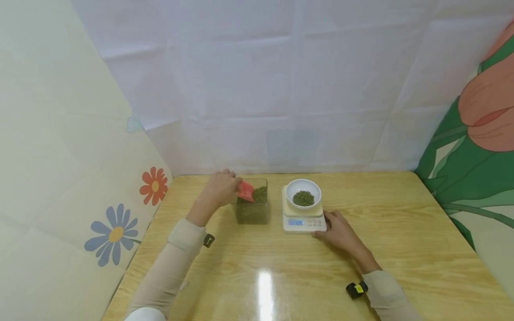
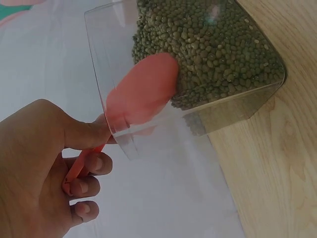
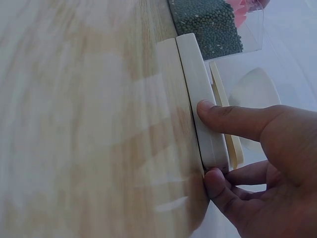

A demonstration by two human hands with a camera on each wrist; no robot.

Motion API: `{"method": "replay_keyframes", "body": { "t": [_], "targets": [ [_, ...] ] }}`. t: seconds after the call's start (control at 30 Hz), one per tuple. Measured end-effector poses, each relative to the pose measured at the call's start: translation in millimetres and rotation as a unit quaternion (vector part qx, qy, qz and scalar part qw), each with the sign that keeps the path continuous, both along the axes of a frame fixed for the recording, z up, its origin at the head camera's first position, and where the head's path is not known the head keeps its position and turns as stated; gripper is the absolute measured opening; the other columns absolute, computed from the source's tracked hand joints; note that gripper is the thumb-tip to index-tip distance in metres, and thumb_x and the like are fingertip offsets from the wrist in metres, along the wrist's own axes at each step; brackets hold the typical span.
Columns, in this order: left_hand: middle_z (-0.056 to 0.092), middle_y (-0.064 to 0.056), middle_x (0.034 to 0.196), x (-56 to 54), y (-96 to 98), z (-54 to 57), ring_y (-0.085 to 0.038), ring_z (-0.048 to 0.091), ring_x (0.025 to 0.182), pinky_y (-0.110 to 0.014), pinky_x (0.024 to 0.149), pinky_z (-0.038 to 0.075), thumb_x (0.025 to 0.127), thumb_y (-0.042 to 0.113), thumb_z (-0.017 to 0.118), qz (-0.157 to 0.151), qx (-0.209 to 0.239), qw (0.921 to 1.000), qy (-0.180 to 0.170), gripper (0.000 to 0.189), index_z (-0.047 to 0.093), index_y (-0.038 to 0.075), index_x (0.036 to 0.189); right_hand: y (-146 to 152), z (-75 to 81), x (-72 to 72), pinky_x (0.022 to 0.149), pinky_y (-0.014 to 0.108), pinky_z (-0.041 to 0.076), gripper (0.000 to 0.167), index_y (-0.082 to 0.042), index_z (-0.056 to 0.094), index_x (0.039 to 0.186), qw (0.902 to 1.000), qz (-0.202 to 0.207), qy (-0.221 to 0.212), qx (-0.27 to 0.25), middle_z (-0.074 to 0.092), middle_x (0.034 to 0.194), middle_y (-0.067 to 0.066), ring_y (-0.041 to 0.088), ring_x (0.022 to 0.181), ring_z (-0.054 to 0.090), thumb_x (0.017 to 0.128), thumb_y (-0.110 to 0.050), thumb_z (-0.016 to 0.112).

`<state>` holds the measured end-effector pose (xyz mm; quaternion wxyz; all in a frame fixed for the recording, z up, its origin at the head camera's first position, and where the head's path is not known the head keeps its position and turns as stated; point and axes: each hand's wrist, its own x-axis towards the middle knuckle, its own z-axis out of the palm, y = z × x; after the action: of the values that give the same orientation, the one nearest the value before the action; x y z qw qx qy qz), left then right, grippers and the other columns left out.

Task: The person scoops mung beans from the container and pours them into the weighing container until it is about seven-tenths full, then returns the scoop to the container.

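Observation:
In the head view my left hand (image 1: 220, 188) is over the left rim of a clear square container (image 1: 253, 215) of green mung beans (image 2: 213, 49). Its fingers curl round the handle of a red scoop (image 2: 143, 89), whose bowl tilts down against the beans. My right hand (image 1: 340, 232) grips the near right corner of a white kitchen scale (image 1: 286, 223); in the right wrist view the thumb (image 3: 233, 119) lies along the front edge, with the fingers round the side. On the scale's platform stands a white bowl (image 1: 292, 186) with a small heap of mung beans (image 1: 303, 198).
Container and scale stand side by side on a wood-grain table (image 1: 241, 258), with a narrow gap between them. A white cloth backdrop (image 1: 249, 89) hangs behind the table's far edge. Flower-printed panels (image 1: 80, 169) flank it. The scale's display (image 1: 296, 222) is lit blue.

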<state>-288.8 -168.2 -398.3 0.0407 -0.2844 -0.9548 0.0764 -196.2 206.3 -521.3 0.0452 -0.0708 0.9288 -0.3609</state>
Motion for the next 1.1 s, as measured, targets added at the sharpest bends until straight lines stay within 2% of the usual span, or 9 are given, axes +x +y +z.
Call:
{"method": "replay_keyframes", "body": {
  "t": [0.43, 0.67, 0.77, 0.9, 1.1],
  "targets": [
    [0.073, -0.008, 0.099, 0.0, 7.8, -2.0, -0.024, 0.062, 0.090, -0.038, 0.083, 0.058, 0.099, 0.017, 0.068, -0.006, 0.018, 0.9998, -0.001, 0.022, 0.076, 0.009, 0.118, 1.7, 1.0, 0.6, 0.095, 0.054, 0.054, 0.092, 0.012, 0.043, 0.154, 1.0000, -0.004, -0.003, -0.002, 0.057, 0.122, 0.025, 0.031, 0.103, 0.058, 0.086, -0.029, 0.089],
    [0.068, -0.006, 0.091, -3.2, 5.6, -10.8, -0.022, 0.057, 0.084, -0.037, 0.078, 0.055, 0.099, 0.014, 0.064, -0.005, 0.036, 0.9993, -0.010, 0.019, 0.076, 0.009, 0.113, 0.5, 1.4, 0.7, 0.088, 0.043, 0.052, 0.091, 0.012, 0.044, 0.154, 1.0000, 0.001, -0.001, -0.003, 0.057, 0.118, 0.022, 0.027, 0.099, 0.056, 0.086, -0.028, 0.089],
    [0.069, -0.006, 0.092, -4.2, 6.3, -12.9, -0.023, 0.059, 0.086, -0.038, 0.081, 0.057, 0.097, 0.012, 0.064, -0.004, 0.048, 0.9988, -0.014, 0.019, 0.076, 0.009, 0.112, 0.6, 0.4, 0.2, 0.087, 0.041, 0.052, 0.091, 0.012, 0.044, 0.154, 1.0000, 0.000, -0.002, -0.001, 0.057, 0.118, 0.022, 0.027, 0.099, 0.056, 0.085, -0.028, 0.090],
    [0.070, -0.007, 0.095, -5.5, 7.8, -15.0, -0.026, 0.062, 0.092, -0.041, 0.085, 0.058, 0.095, 0.010, 0.064, -0.005, 0.060, 0.9980, -0.019, 0.021, 0.076, 0.009, 0.113, 0.6, -1.1, -0.4, 0.090, 0.047, 0.054, 0.092, 0.012, 0.044, 0.154, 1.0000, -0.003, -0.004, -0.003, 0.057, 0.120, 0.024, 0.029, 0.101, 0.057, 0.085, -0.029, 0.089],
    [0.069, -0.007, 0.092, -6.8, 10.0, -18.5, -0.026, 0.061, 0.090, -0.042, 0.084, 0.058, 0.095, 0.010, 0.063, -0.011, 0.063, 0.9978, -0.016, 0.018, 0.075, 0.008, 0.108, 0.6, -2.1, -0.8, 0.096, 0.055, 0.054, 0.092, 0.013, 0.044, 0.154, 1.0000, -0.002, -0.003, -0.003, 0.057, 0.122, 0.024, 0.030, 0.103, 0.058, 0.086, -0.029, 0.089]
  ]
}}
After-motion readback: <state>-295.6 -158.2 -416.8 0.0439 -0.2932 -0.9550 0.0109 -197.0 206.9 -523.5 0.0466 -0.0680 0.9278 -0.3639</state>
